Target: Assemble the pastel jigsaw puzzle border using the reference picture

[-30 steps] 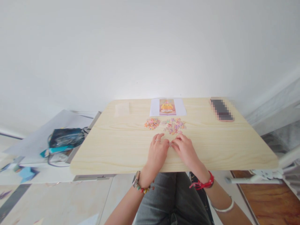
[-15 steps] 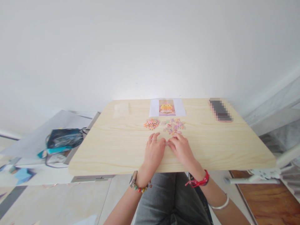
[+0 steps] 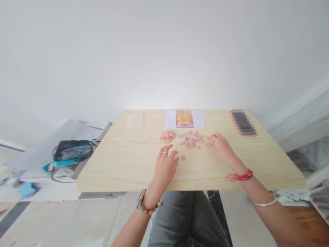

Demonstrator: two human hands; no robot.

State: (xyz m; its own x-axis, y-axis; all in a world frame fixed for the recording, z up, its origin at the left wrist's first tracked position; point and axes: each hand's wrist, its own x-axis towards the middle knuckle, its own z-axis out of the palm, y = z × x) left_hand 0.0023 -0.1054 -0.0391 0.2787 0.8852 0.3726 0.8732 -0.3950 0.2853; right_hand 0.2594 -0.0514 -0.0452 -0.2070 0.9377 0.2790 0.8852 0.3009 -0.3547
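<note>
The left hand (image 3: 165,164) lies spread and flat on the tabletop (image 3: 128,161), just left of a small joined puzzle piece (image 3: 183,157). The right hand (image 3: 219,146) reaches, fingers loosely open, to the right edge of the scattered puzzle pieces (image 3: 191,139). It looks like a piece-picking step; next would come a fine pinch on one piece, checked against the reference picture (image 3: 184,118) at the far edge.

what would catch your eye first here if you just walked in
Two heaps of small pastel puzzle pieces lie mid-table below a reference picture of a yellow figure. The right hand touches the larger heap's right edge; the left hand rests flat beside a lone piece.
</note>
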